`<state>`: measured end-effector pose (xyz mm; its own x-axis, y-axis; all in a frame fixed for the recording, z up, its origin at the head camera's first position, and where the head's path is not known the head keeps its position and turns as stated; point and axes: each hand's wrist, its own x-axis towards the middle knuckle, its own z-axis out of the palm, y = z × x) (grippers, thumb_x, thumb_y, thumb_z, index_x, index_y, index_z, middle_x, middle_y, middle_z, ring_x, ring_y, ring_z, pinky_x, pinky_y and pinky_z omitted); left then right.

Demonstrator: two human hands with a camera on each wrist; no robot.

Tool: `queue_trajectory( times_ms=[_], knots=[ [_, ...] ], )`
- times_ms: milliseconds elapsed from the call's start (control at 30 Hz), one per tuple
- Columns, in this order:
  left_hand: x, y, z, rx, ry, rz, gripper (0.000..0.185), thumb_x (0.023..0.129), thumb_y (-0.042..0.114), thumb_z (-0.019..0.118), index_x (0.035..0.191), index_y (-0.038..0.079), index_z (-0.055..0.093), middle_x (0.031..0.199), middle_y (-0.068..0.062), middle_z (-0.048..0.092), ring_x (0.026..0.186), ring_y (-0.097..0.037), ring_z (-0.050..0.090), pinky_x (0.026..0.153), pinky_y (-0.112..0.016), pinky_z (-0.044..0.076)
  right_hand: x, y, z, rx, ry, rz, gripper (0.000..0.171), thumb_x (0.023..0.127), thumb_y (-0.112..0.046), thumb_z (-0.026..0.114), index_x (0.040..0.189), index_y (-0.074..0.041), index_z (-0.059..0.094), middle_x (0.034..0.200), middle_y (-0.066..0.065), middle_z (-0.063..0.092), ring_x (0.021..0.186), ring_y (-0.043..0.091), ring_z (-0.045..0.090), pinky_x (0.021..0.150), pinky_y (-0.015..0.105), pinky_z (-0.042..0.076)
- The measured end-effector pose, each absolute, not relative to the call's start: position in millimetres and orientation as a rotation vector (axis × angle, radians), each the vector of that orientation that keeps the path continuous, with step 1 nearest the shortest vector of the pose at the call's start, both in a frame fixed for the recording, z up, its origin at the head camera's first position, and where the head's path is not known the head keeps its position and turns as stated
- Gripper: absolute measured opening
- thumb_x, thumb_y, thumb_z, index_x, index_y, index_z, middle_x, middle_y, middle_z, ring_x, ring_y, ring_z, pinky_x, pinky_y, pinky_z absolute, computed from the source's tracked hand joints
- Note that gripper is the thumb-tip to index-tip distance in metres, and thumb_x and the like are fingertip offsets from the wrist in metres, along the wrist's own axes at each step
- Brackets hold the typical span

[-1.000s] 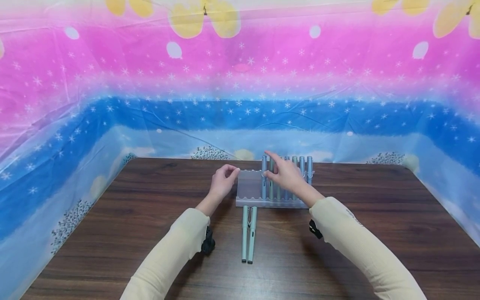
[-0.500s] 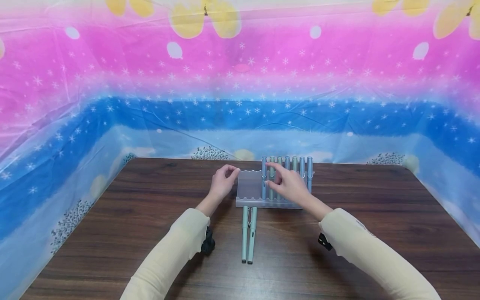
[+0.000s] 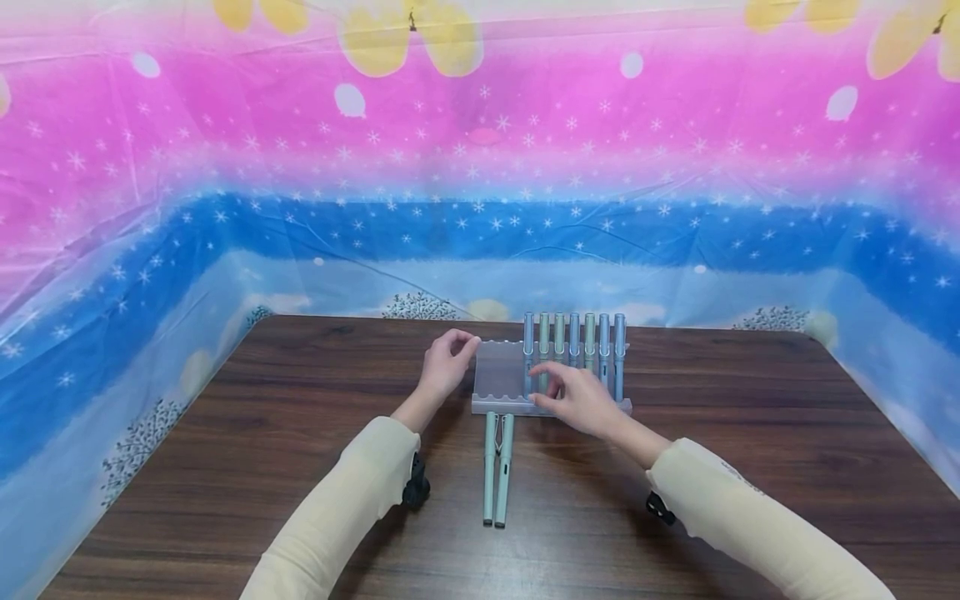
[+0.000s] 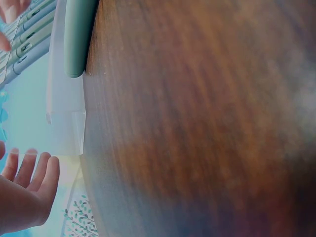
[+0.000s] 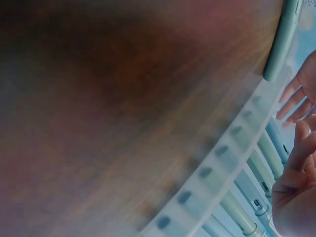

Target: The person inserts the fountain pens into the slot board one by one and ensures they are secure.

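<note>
A translucent pen rack (image 3: 498,371) stands at the far middle of the brown table (image 3: 300,433). Several blue and green pens (image 3: 573,342) lie in its right-hand slots; the left slots are bare. My left hand (image 3: 450,354) touches the rack's far left corner, and in the left wrist view its fingers (image 4: 30,170) lie nearly straight beside the rack (image 4: 64,123). My right hand (image 3: 562,393) hovers over the rack's front edge, relaxed and holding nothing. Two green pens (image 3: 497,467) lie side by side on the table just in front of the rack.
A bright pink and blue printed sheet (image 3: 480,167) walls in the table at the back and both sides. Bare wood stretches left, right and in front of the rack. The right wrist view shows the rack's notched front rail (image 5: 232,158) close up.
My right hand has let go of the leftmost racked pen and drawn back toward me, down to the rack's front edge. The left hand and the two loose pens have stayed put.
</note>
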<state>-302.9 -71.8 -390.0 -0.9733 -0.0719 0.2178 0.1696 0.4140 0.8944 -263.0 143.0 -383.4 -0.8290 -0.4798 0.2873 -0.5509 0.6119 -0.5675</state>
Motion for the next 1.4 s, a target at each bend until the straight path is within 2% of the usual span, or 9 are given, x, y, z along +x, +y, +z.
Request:
queue_trajectory(
  times_ms=[267, 433, 667, 1100, 1400],
  knots=[
    [-302, -72, -389, -0.075, -2.454, -1.587, 0.020, 0.088, 0.024, 0.054, 0.094, 0.005, 0.060, 0.084, -0.007, 0.060, 0.069, -0.022, 0.056, 0.064, -0.031, 0.045, -260, 142, -392, 0.961, -2.818, 1.057, 0.026, 0.081, -0.020, 0.064, 0.104, -0.008, 0.059, 0.067, -0.008, 0.057, 0.051, 0.008, 0.051, 0.048, 0.025, 0.042],
    [-301, -72, -388, -0.080, -2.452, -1.591, 0.019, 0.089, 0.021, 0.054, 0.094, 0.004, 0.060, 0.083, -0.008, 0.060, 0.067, -0.019, 0.054, 0.064, -0.031, 0.045, -256, 138, -394, 1.015, -2.872, 1.027, 0.025, 0.083, -0.021, 0.062, 0.105, -0.010, 0.059, 0.067, -0.009, 0.057, 0.049, 0.007, 0.051, 0.046, 0.026, 0.041],
    [-302, -72, -390, -0.071, -2.457, -1.590, 0.020, 0.089, 0.022, 0.054, 0.095, 0.004, 0.060, 0.085, -0.008, 0.060, 0.069, -0.021, 0.056, 0.064, -0.031, 0.045, -254, 133, -397, 1.086, -2.866, 0.901, 0.024, 0.082, -0.020, 0.063, 0.103, -0.010, 0.058, 0.064, -0.011, 0.054, 0.050, 0.003, 0.047, 0.047, 0.024, 0.040],
    [-303, -73, -391, -0.090, -2.446, -1.616, 0.021, 0.089, 0.023, 0.054, 0.096, 0.004, 0.059, 0.087, -0.009, 0.059, 0.075, -0.028, 0.057, 0.065, -0.032, 0.046, -250, 121, -399, 1.097, -2.871, 0.761, 0.026, 0.083, -0.026, 0.061, 0.105, -0.011, 0.059, 0.061, -0.013, 0.050, 0.048, 0.003, 0.045, 0.044, 0.022, 0.039],
    [-302, -72, -390, -0.080, -2.447, -1.619, 0.019, 0.089, 0.021, 0.054, 0.095, 0.004, 0.059, 0.088, -0.009, 0.060, 0.076, -0.028, 0.057, 0.067, -0.033, 0.046, -248, 112, -397, 1.141, -2.887, 0.672, 0.036, 0.083, -0.036, 0.060, 0.107, -0.009, 0.058, 0.060, -0.011, 0.048, 0.047, 0.004, 0.043, 0.042, 0.022, 0.036]
  ],
)
